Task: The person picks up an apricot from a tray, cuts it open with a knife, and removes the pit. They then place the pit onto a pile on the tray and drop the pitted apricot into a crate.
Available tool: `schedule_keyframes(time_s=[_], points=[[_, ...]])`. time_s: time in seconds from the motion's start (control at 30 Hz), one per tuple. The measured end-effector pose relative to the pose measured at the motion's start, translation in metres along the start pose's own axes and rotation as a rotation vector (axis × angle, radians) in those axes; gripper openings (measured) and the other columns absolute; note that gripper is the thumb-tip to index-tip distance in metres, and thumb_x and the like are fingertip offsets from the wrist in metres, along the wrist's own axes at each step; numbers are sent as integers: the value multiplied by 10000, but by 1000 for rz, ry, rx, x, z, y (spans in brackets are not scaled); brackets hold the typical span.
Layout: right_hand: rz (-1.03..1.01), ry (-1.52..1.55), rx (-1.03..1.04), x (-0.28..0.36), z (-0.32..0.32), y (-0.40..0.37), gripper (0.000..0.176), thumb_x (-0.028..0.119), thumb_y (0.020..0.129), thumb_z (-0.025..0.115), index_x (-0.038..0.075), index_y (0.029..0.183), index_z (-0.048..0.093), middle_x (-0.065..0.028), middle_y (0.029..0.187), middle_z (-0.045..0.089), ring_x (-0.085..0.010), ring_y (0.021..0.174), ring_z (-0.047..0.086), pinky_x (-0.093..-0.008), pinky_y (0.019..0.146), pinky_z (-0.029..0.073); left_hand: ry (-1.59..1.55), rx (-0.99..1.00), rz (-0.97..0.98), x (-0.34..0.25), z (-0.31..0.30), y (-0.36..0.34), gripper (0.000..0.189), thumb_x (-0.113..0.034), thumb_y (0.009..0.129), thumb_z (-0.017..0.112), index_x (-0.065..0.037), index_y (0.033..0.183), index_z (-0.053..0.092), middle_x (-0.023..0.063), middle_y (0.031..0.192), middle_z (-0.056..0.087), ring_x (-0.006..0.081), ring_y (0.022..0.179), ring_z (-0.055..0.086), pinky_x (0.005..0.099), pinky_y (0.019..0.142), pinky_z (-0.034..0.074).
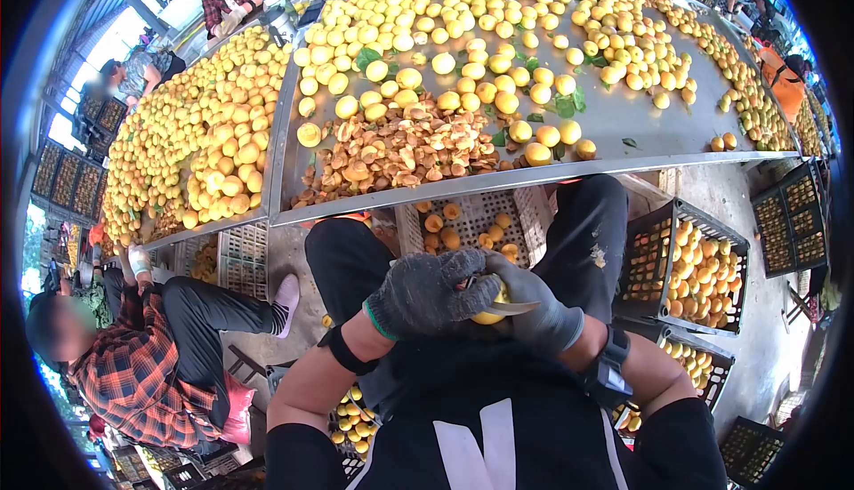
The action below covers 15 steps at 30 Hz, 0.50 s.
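My left hand (433,296), in a dark grey knit glove with a green cuff, is closed around a knife whose handle is mostly hidden. The curved knife blade (514,309) points right, lying across a yellow apricot (489,317). My right hand (541,312), in a smoother grey glove, is closed about the apricot from the right. Most of that fruit is covered by the gloves and blade. Both hands are over my lap, above a light plastic crate (531,214) with several apricot pieces (450,238) in it.
A metal-rimmed table (694,134) ahead bears many apricots (445,10) and a heap of brown scraps (405,150). Black crates of fruit (703,268) stand at right. A person in a plaid shirt (133,370) sits at left; others work farther back.
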State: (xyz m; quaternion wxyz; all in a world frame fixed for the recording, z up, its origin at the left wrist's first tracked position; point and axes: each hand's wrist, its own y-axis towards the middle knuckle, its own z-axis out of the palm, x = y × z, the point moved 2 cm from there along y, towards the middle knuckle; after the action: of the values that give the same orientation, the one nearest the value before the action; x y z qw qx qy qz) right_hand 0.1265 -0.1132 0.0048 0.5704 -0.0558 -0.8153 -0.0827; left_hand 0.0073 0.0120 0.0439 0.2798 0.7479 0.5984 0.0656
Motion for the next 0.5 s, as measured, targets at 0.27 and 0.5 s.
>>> schedule_keyframes(time_s=[0.27,0.5], points=[[-127,-123,-30,-15,7,5,586,216,756,719,7,1227,440,-191,1126,560,-364,1033,574,-374,891,460,197,33,112,-5,-4,6,329,-202,696,684,-286,1013,654,38,848,572,184,622,587,295,440,437],[-61,60,-55,-24,18,5,533,238,737,737,-1,1146,492,-176,1055,574,-350,980,585,-374,859,466,228,-20,156,-5,-3,9,375,-333,677,705,-219,1030,642,41,818,561,198,614,577,311,431,400]])
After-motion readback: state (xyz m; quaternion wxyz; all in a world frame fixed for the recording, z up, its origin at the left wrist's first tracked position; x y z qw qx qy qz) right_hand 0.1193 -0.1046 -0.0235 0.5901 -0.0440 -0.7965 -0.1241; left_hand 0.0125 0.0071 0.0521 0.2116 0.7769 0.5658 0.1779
